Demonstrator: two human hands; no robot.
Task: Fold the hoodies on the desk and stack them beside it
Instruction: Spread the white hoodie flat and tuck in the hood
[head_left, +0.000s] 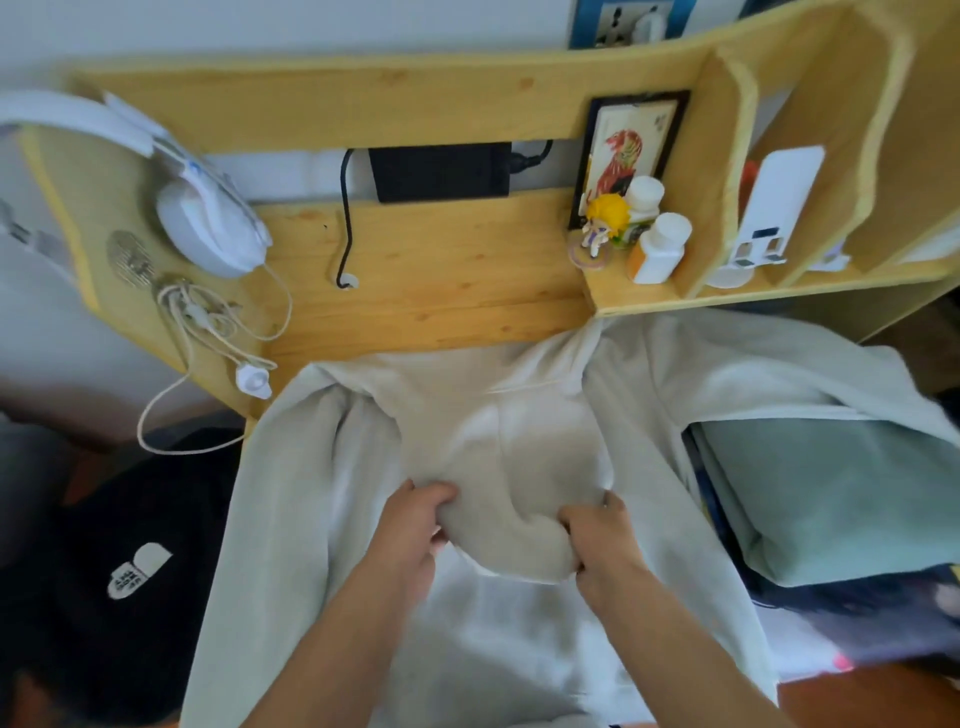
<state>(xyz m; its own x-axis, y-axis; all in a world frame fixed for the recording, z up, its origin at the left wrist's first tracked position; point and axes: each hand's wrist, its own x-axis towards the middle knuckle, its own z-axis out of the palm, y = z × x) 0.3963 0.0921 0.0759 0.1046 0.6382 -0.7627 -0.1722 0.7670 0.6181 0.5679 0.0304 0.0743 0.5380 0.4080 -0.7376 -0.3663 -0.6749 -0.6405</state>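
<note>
Head view: pale grey hoodie (291, 519) lies spread on the wooden desk (441, 280), long axis running from the shelf end toward the person, w/ the hood (498, 467) flopped down over the body, pointing at them. Left hand (415, 525) & right hand (597, 535) each have fingers pinched shut on the hood's lower edge. Black garment (130, 545) sits left of the desk, folded green cloth (831, 493) right.
</note>
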